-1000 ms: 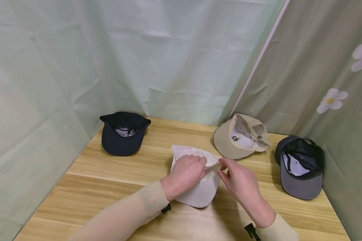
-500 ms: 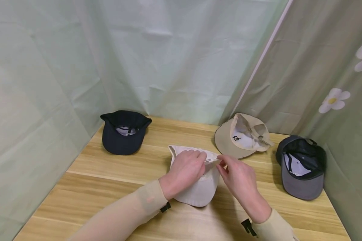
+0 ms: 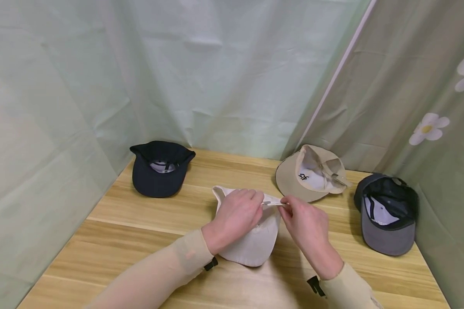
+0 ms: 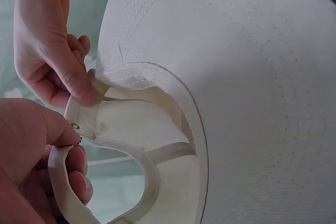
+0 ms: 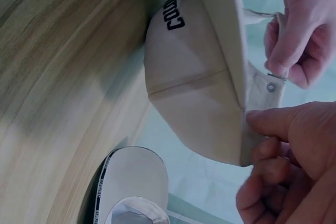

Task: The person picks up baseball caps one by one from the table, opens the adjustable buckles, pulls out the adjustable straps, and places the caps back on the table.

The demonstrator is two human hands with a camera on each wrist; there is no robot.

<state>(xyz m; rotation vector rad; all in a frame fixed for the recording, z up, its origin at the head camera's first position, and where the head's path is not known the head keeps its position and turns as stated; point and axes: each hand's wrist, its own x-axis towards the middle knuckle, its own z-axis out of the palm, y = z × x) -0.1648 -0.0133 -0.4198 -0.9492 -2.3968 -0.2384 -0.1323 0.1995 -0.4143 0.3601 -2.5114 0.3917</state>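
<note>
An off-white baseball cap [image 3: 251, 246] is between both hands at the middle of the table, its brim toward the near edge. In the left wrist view, my left hand [image 4: 26, 156] pinches the adjusting strap [image 4: 65, 192] at the back opening. My right hand [image 3: 309, 223] holds the cap's back band between thumb and fingers. Between the two hands, a small metal eyelet [image 5: 271, 86] shows on the band in the right wrist view. Black lettering [image 5: 172, 14] marks the crown, which is lifted off the wood. My left hand hides part of the cap from the head camera.
Upturned caps stand around the table [image 3: 139, 223]: a navy one [image 3: 157, 180] at back left, a beige one [image 3: 288, 180] at back right, and a dark one with a grey brim [image 3: 388, 236] on the right. Curtains [image 3: 224, 77] enclose the back and sides.
Both hands have shifted slightly left and up with the white cap. Its back band now runs flatter between them, and the right fingers have closed in on it.
</note>
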